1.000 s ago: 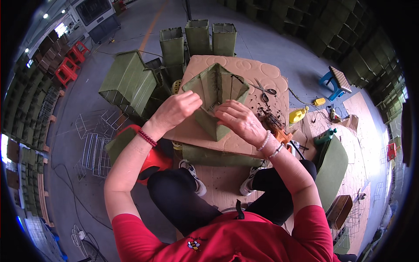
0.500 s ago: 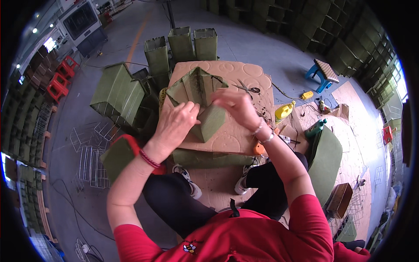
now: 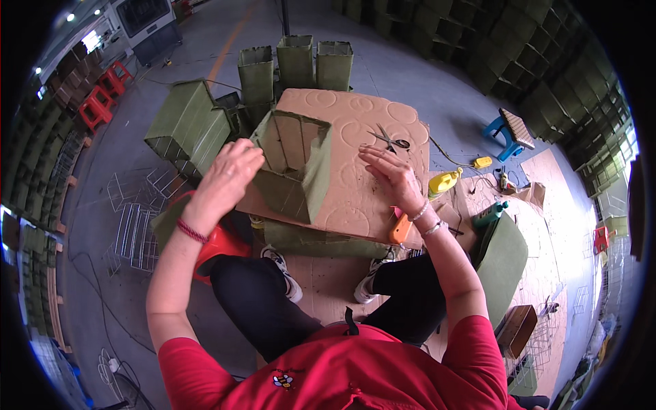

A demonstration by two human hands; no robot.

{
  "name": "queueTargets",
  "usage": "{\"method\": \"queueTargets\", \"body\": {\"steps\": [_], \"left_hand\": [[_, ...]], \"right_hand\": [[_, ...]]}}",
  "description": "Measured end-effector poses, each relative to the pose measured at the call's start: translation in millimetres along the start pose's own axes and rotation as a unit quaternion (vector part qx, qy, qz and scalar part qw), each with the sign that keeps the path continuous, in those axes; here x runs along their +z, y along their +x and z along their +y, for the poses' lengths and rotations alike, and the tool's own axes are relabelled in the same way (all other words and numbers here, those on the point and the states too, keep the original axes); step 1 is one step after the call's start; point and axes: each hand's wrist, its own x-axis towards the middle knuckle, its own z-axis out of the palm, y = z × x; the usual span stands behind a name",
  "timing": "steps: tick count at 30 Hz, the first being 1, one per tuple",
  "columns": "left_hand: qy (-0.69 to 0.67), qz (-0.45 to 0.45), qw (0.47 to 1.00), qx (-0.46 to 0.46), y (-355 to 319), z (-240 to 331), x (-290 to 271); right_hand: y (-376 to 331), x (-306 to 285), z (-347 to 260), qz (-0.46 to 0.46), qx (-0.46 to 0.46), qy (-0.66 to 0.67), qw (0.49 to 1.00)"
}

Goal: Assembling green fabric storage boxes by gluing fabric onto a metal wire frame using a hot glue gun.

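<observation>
**Left hand steadies an open green box on a cardboard top**

The left hand's fingers [image 3: 239,160] curl against the near-left wall of the green fabric-covered box [image 3: 295,164], seemingly to keep it from sliding; whether they pinch the wall I cannot tell. The right hand [image 3: 389,174] lies beside the box, fingers spread flat, pressing the cardboard counter [image 3: 369,198]. The box sits tilted at the counter's left edge, mouth upward. Scissors [image 3: 388,139] lie just beyond the right hand, within reach.
</observation>
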Motion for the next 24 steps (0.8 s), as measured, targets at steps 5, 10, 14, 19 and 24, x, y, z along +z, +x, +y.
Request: {"method": "queueTargets", "body": {"steps": [5,10,14,19,24], "left_hand": [[-0.090,0.173,0.981,-0.027,-2.0,53.7,19.4],[-0.034,0.224,0.973,0.052,-5.2,65.5,47.4],[-0.011,0.223,0.974,0.040,-4.7,66.4,58.0],[-0.040,0.218,0.975,0.015,0.6,70.6,59.3],[-0.059,0.158,0.983,-0.075,9.4,87.8,48.7]], "right_hand": [[20.1,24.0,-10.1,-0.016,-0.093,0.004,0.996],[36.4,43.5,-11.6,-0.027,-0.148,0.011,0.989],[46.4,47.8,-6.4,-0.043,-0.176,0.010,0.983],[62.9,40.4,-1.7,-0.102,-0.205,0.006,0.973],[83.2,35.5,1.4,-0.209,-0.279,-0.013,0.937]]}}
